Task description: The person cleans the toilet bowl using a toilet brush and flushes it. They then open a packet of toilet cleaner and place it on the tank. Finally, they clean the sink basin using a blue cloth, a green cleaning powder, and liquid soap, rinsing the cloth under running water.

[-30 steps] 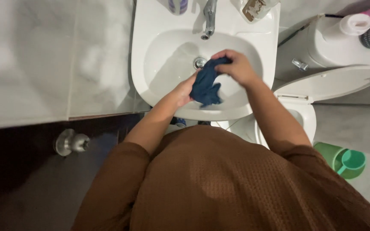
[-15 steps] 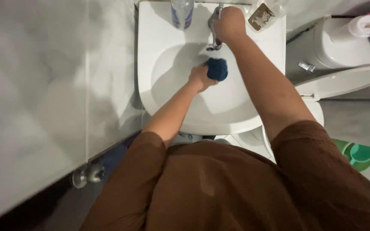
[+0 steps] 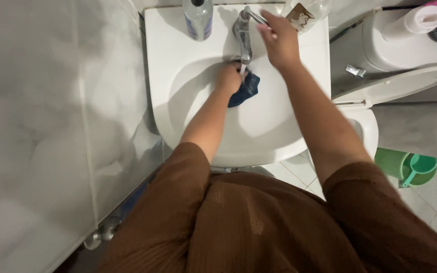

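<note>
White sink (image 3: pixel 279 136), grey tiled bathroom

Head camera, looking straight down

One view from the wearer's head, close above the sink (image 3: pixel 178 116), facing the tap (image 3: pixel 242 31); both arms reach in from below, toilet (image 3: pixel 405 65) at right.

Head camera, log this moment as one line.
left hand: holds blue cloth under tap | right hand: on tap handle | sink: white
</note>
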